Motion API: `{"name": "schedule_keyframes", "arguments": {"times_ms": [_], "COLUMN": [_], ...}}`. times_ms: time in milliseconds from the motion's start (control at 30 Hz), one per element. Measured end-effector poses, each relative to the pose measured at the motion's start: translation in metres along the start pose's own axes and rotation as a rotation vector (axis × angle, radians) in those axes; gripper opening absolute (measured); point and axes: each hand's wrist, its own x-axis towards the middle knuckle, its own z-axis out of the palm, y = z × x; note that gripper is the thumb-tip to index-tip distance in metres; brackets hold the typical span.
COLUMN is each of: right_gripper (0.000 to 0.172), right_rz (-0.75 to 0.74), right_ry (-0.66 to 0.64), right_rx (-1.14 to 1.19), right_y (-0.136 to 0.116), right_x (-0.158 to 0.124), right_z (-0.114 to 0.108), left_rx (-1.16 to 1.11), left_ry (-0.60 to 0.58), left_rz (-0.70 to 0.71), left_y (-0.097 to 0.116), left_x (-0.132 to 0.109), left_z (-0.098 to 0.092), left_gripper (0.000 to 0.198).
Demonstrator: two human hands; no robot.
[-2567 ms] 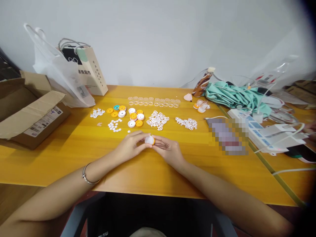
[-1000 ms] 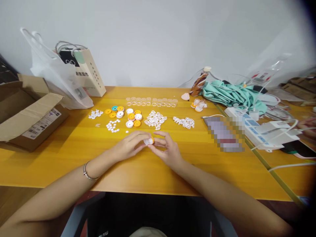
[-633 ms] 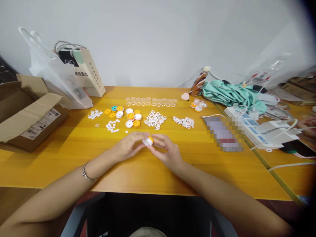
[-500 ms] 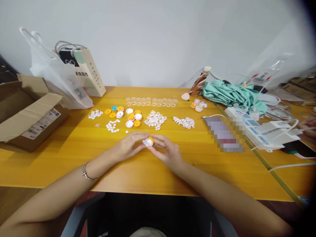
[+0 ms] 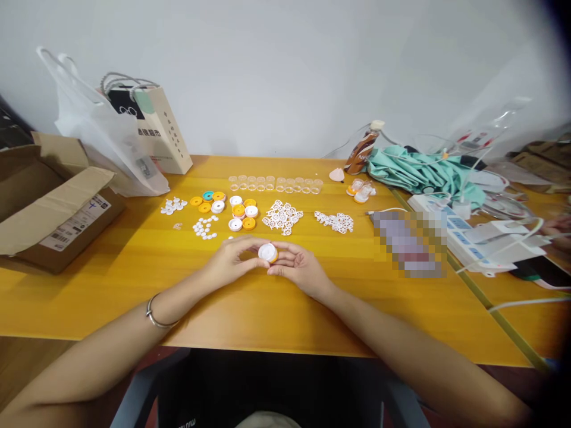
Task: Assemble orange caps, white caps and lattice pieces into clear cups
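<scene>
We pinch the white-and-orange round piece [image 5: 267, 252] with left hand [image 5: 232, 260] and right hand [image 5: 307, 271] from opposite sides, likely to steady it, pale face toward us, over the table [image 5: 285, 324], lacy white parts [image 5: 342, 223] lying beyond, presumably grouped for easy reach.

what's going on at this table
A person holds a small round white-and-orange piece between the left hand and the right hand, its whitish face turned up. Just beyond the hands, on the table, lie groups of round orange, white and teal parts, small white discs and white openwork pieces. Farther back runs a row of clear plastic cups.
</scene>
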Motion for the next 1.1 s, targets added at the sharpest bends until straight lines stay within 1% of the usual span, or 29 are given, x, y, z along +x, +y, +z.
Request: {"name": "schedule_keyframes", "arguments": {"times_ms": [100,167,367,500,600,733,800,833,867,900,1000,1033,1100], "right_gripper": [0.039,0.036,0.038,0.037,0.038,0.038,0.039,0.039,0.040,0.040,0.040,0.040,0.039], "right_rz": [-0.007,-0.008,0.013,0.020,0.027,0.015,0.008,0.004,0.000,-0.004,-0.012,-0.014,-0.010], "right_ry": [0.056,0.071,-0.001,0.019,0.050,0.064,0.051,0.039,0.022,0.002,-0.052,-0.065,-0.085], "right_rx": [-0.023,-0.024,-0.003,0.015,0.048,0.067,0.063,0.060,0.057,0.054,0.030,0.022,0.010], "right_y": [0.001,0.001,-0.002,-0.002,-0.001,-0.002,-0.004,-0.005,-0.006,-0.007,-0.008,-0.009,-0.009], "right_x": [-0.001,-0.002,-0.002,0.000,0.001,0.000,-0.002,-0.002,-0.003,-0.003,-0.004,-0.004,-0.004], "right_z": [0.001,0.001,0.000,-0.001,-0.002,-0.003,-0.003,-0.003,-0.003,-0.003,-0.004,-0.005,-0.006], "left_rx": [-0.070,-0.109,-0.207,-0.242,-0.206,-0.150,-0.107,-0.059,0.003,0.070,0.235,0.272,0.331], "left_ry": [-0.028,-0.031,-0.022,-0.027,0.007,0.084,0.125,0.119,0.083,0.022,-0.217,-0.273,-0.333], "left_rz": [-0.049,-0.078,-0.121,-0.138,-0.117,-0.041,-0.059,-0.077,-0.097,-0.116,-0.150,-0.153,-0.148], "left_y": [0.002,0.004,0.006,0.006,0.007,0.007,0.005,0.004,0.002,0.001,-0.003,-0.004,-0.005], "left_x": [-0.001,-0.001,0.001,0.000,0.002,0.005,0.006,0.006,0.006,0.005,0.002,0.001,0.000], "left_z": [0.001,0.002,-0.001,0.000,-0.002,-0.013,-0.022,-0.027,-0.031,-0.035,-0.040,-0.039,-0.038], "left_gripper": [0.029,0.027,0.031,0.030,0.028,0.026,0.027,0.027,0.026,0.025,0.022,0.022,0.023]}}
